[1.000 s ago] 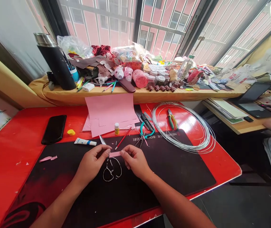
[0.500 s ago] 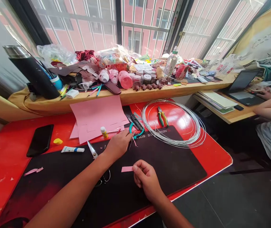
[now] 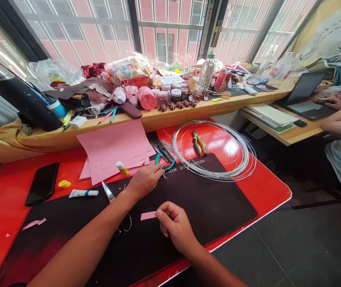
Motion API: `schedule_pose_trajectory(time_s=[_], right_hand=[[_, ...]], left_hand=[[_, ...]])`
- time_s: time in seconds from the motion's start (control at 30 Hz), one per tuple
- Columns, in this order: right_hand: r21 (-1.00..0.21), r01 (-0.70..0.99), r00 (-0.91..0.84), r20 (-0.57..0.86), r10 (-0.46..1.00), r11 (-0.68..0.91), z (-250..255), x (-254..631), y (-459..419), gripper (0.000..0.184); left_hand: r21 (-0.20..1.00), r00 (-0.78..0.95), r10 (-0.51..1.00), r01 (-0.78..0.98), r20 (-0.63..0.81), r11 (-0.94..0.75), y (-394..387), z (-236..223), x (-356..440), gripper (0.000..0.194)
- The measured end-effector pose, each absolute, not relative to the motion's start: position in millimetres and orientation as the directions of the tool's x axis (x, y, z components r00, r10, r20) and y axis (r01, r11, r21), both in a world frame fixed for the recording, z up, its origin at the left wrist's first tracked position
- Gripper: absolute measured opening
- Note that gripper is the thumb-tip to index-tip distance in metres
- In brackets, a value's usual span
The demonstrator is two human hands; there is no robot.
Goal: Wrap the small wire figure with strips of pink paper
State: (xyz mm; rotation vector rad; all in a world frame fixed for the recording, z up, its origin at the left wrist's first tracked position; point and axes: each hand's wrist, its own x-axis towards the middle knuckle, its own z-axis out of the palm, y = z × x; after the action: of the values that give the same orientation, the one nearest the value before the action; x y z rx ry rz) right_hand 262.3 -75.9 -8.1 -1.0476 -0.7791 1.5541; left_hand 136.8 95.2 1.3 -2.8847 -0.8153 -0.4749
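Going left to right, with the black desk mat [image 3: 206, 199] as my landmark: a phone [image 3: 41, 184] lies off the mat's left side. A white tube [image 3: 83, 193] rests just above the mat's top edge, and pink paper sheets [image 3: 113, 149] lie farther above it, with a small bottle [image 3: 122, 168] beside them. Scissors [image 3: 108, 192] lie on the mat, their handles partly under my left forearm. My left hand [image 3: 144, 181] rests near the mat's top edge with its fingers curled, just beside green-handled pliers [image 3: 162, 161]; I cannot tell whether it grasps anything. A pink paper strip [image 3: 148, 215] sits over the mat's middle, its right end at my curled right hand [image 3: 174, 223]; I cannot tell whether it is pinched. Above the mat's right end lie a wire coil [image 3: 213, 151] and a second pair of pliers [image 3: 198, 142]. Well right of the mat, another person's hand [image 3: 334, 104] rests near a tablet [image 3: 306, 86].
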Motion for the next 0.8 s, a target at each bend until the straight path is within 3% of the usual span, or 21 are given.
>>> schedule_pose_trajectory(time_s=[0.07, 0.2, 0.3, 0.43, 0.67, 0.8], right_hand=[[-0.871, -0.433, -0.061, -0.229, 0.972, -0.232, -9, 263, -75, 0.050], [-0.798, -0.548, -0.054, -0.265, 0.963, -0.251, -8, 266, -71, 0.046], [-0.732, -0.629, -0.053, -0.296, 0.954, -0.262, -6, 272, -68, 0.044], [-0.657, -0.703, -0.063, -0.324, 0.944, -0.272, -1, 280, -62, 0.045], [-0.494, -0.772, -0.219, -0.386, 0.896, -0.401, 2, 269, -47, 0.041], [-0.466, -0.756, -0.294, -0.385, 0.875, -0.460, 1, 254, -40, 0.038]], left_hand=[[0.087, 0.745, 0.530, 0.546, 0.405, -0.833, 100, 6, 134, 0.022], [0.467, 0.519, 0.667, 0.476, 0.535, -0.745, 98, 25, 127, 0.019], [0.573, 0.448, 0.709, 0.418, 0.544, -0.705, 82, 43, 116, 0.018], [0.508, 0.441, 0.678, 0.451, 0.588, -0.734, 50, 55, 90, 0.019], [0.072, 0.537, 0.411, 0.542, 0.737, -0.837, 8, 48, 46, 0.029], [-0.024, 0.573, 0.324, 0.515, 0.753, -0.857, -13, 39, 34, 0.032]])
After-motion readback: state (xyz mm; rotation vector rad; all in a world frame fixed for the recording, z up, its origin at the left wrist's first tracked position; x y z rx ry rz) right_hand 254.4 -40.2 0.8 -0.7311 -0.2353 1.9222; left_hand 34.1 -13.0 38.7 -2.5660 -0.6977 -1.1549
